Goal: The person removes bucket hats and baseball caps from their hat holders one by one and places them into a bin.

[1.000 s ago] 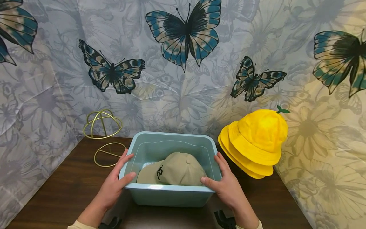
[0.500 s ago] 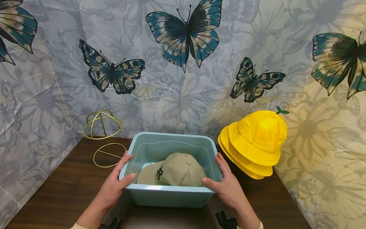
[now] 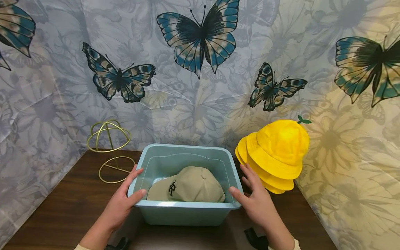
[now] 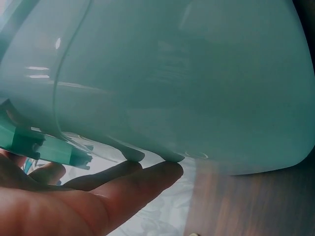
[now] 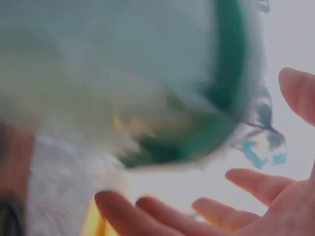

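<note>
A light blue plastic storage bin (image 3: 184, 214) stands on the dark wooden table, holding a beige baseball cap (image 3: 200, 184) with a small black emblem. My left hand (image 3: 123, 198) grips the bin's left rim, thumb over the front corner. Its other fingers (image 4: 147, 184) lie against the outer wall in the left wrist view. To the right of the bin, my right hand (image 3: 256, 198) is spread, apart from the rim. In the right wrist view its fingers (image 5: 152, 219) are loosely extended, with a gap between them and the blurred bin.
A gold wire hat stand (image 3: 109, 151) is at the back left. A stack of yellow bucket hats (image 3: 278, 149) with a green sprout on top sits close behind my right hand. A butterfly-print cloth (image 3: 200, 114) hangs behind the table (image 3: 62, 205).
My right hand has let go of the bin's right rim and moved outward to the right. The left hand stays on the bin. The head view has shifted slightly.
</note>
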### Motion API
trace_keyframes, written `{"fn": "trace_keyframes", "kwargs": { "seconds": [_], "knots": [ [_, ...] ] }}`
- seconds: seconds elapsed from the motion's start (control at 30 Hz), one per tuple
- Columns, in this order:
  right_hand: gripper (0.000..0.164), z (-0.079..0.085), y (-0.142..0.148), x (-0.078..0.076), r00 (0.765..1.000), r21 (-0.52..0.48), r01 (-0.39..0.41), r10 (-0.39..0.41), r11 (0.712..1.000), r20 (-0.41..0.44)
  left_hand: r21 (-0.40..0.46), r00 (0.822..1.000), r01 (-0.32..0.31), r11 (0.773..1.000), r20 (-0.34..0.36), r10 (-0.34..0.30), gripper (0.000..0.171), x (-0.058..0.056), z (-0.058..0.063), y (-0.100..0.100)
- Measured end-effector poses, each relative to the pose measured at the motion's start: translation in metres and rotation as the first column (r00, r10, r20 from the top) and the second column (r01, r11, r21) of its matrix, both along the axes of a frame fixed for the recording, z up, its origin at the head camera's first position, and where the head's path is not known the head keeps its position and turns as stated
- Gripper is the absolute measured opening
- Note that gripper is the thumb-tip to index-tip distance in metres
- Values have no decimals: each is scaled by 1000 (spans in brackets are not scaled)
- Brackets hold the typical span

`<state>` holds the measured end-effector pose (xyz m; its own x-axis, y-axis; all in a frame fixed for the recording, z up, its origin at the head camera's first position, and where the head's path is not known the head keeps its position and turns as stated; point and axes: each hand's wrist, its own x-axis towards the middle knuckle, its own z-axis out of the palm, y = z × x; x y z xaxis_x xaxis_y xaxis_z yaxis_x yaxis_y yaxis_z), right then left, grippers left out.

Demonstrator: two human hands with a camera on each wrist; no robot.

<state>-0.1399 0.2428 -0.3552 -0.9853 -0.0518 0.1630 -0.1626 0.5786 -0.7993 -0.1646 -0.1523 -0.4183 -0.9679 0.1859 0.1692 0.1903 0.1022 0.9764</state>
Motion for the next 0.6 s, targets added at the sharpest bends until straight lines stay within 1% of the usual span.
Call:
{"fn": "trace_keyframes", "kwargs": {
  "seconds": [0.13, 0.27, 0.33, 0.5, 0.53, 0.6],
  "knots": [
    [83, 26, 24, 9, 999, -20, -11, 10, 1000, -38, -2, 1000, 4, 1000, -2, -4, 63, 0, 1, -1],
    [87, 50, 58, 13, 997, 21, -1, 3, 1000, -78, 4, 1000, 16, 1000, 8, -16, 63, 0, 1, 0],
    [85, 59, 77, 10, 991, 30, -31, 35, 999, -126, 12, 1000, 18, 1000, 11, -18, 64, 0, 1, 0],
    [83, 80, 126, -1, 966, 108, -88, 112, 990, -235, 14, 1000, 17, 1000, 9, -17, 64, 0, 1, -2],
    [83, 86, 135, -4, 964, 141, -77, 110, 987, -244, 15, 1000, 17, 1000, 9, -17, 64, 0, 1, -2],
    [81, 98, 150, -9, 966, 218, -17, 73, 976, -248, 18, 1000, 17, 1000, 8, -17, 64, 0, 1, -2]
  ]
}}
